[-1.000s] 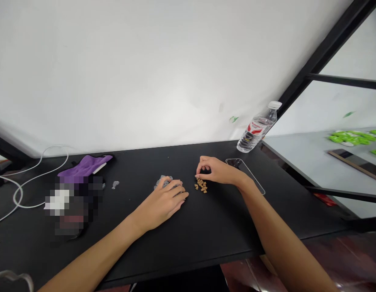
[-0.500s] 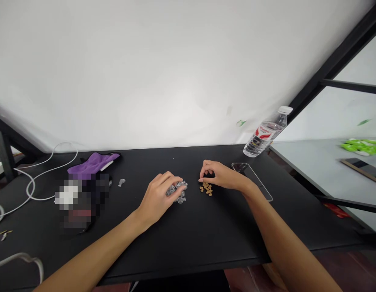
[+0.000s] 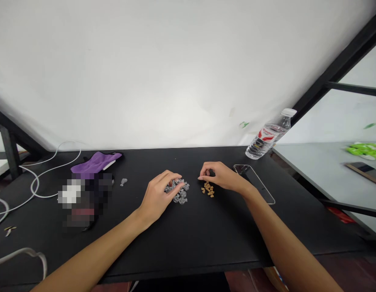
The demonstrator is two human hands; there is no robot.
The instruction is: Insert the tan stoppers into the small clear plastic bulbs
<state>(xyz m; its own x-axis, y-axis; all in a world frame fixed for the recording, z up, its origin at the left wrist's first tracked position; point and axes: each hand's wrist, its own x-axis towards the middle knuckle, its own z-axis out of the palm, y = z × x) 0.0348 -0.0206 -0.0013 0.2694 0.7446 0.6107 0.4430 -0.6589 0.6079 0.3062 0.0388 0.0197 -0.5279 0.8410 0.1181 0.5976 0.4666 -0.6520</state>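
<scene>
My left hand (image 3: 160,194) reaches over a cluster of small clear glass-like pieces (image 3: 182,194) on the black table (image 3: 176,239). Its thumb and fingers are apart, and nothing shows gripped between them. To the right, my right hand (image 3: 216,175) has thumb and index fingertip close together in a pinch; what they hold, if anything, is too small to name. Just below it lies a little pile of light brown corks (image 3: 208,189). One more clear piece (image 3: 123,181) sits off to the left by itself.
A phone (image 3: 255,182) lies beyond my right wrist. Behind it stands a water bottle (image 3: 270,134). On the left are a purple cloth (image 3: 97,163), a blurred dark item and white cables (image 3: 36,180). A white wall (image 3: 163,73) backs the table.
My left fingers have lifted slightly off the clear pieces, so more of them show. My right hand has barely moved. The whole view has shifted a little.
</scene>
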